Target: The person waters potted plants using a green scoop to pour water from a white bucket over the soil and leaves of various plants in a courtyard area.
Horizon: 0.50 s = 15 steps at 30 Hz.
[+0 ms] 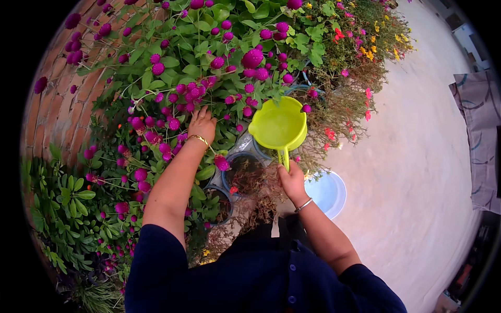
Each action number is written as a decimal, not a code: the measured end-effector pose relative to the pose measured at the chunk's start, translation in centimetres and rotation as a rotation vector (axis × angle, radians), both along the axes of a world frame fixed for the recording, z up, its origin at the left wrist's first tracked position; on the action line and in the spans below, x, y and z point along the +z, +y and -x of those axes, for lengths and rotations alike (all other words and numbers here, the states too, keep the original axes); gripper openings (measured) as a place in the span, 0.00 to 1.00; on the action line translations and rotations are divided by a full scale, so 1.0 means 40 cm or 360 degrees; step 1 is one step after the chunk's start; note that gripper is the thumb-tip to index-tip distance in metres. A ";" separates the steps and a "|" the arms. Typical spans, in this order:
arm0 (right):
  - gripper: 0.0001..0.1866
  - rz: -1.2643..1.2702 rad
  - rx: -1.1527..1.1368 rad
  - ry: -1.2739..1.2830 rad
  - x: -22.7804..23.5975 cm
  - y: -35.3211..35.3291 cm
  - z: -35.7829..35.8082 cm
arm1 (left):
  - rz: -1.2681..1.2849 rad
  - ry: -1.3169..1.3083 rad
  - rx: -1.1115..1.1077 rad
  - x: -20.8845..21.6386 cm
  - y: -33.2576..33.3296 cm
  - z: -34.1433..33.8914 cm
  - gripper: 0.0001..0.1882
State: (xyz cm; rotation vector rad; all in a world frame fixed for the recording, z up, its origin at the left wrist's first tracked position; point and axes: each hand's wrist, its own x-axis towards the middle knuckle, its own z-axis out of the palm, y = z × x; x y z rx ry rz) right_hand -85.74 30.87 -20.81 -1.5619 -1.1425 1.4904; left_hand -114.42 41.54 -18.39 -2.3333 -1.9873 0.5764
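My right hand (293, 182) is closed around the handle of a yellow-green water ladle (278, 125), whose round bowl is held level over the plants. The bowl looks to have water in it. My left hand (202, 126) reaches in among purple globe flowers (192, 94) and green leaves, its back facing up. Its fingers stretch forward against the stems, and their tips are partly hidden by the blooms. Just below the ladle and left hand stand round plant pots (242, 169) with dark soil and dry, thin stems.
A white basin (327, 194) with a pale blue inside stands on the concrete floor (407, 156) beside my right forearm. A brick wall (60, 112) runs behind the flowers on the left. Red and yellow flowers (369, 52) grow at the far right of the bed. Grey patterned cloth (479, 135) hangs at the right.
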 end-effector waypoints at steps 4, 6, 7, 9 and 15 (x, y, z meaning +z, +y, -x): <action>0.10 -0.0235 -0.0138 -0.0423 -0.045 0.059 -0.021 | -0.0050 -0.0021 -0.0038 -0.003 -0.001 0.000 0.16; 0.10 -0.0251 -0.0186 -0.0470 -0.055 0.101 -0.020 | -0.0069 -0.0022 -0.0062 -0.003 -0.001 -0.001 0.15; 0.10 -0.0266 -0.0217 -0.0519 -0.059 0.121 -0.021 | -0.0084 -0.0025 -0.0070 -0.004 -0.001 -0.001 0.15; 0.11 -0.0214 -0.0244 -0.0521 -0.046 0.157 -0.008 | -0.0103 -0.0050 -0.0077 -0.012 -0.005 0.009 0.15; 0.12 -0.0384 -0.0147 -0.0934 -0.028 0.220 0.019 | -0.0206 -0.0136 -0.0113 -0.024 -0.010 0.018 0.14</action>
